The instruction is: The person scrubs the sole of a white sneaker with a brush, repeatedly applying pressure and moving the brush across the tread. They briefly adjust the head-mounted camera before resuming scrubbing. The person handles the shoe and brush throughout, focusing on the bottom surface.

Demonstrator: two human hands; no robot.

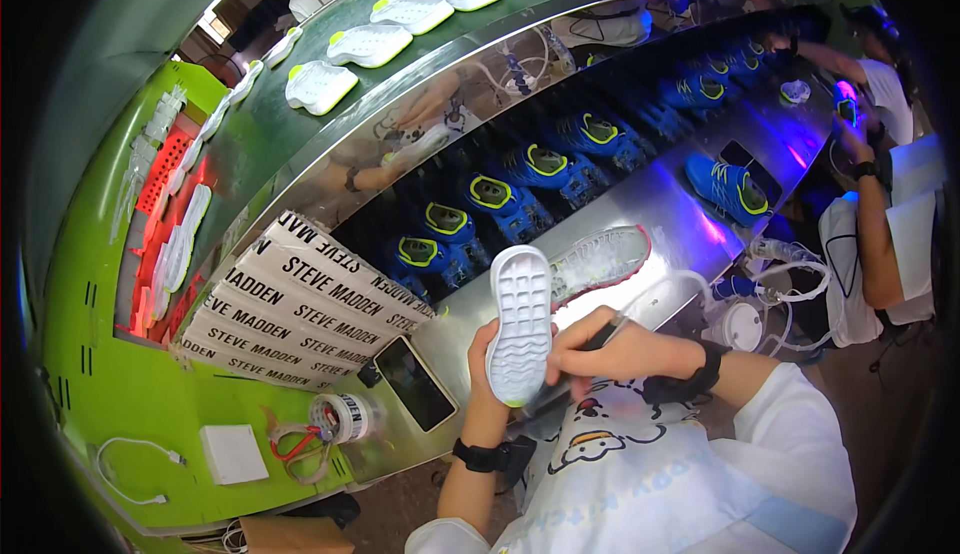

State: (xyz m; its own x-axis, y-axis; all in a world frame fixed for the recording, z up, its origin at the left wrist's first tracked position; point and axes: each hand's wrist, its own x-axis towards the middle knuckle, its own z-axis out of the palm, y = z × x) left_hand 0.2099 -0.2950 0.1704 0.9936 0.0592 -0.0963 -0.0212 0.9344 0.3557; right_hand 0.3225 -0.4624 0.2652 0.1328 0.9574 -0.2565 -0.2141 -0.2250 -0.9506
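Observation:
My left hand [481, 361] is wrapped round a white shoe sole [519, 326], held upright with its grooved tread showing and a yellow-green tint at its lower end. Close by the sole's right edge, my right hand [610, 349] is closed on a slim dark-handled tool [601, 337]. The tool's tip is too indistinct to name its kind. Just behind my hands, a greyish sole-shaped piece with a red rim [602, 262] lies on the metal bench [655, 304].
Blue shoes [547, 161] line a dark channel behind the bench; white soles [370, 45] lie on the upper green belt. Leftward are a printed carton [310, 304], phone [415, 384], tape roll [352, 417] and red-handled scissors [295, 444]. A co-worker at right holds a shoe [847, 104].

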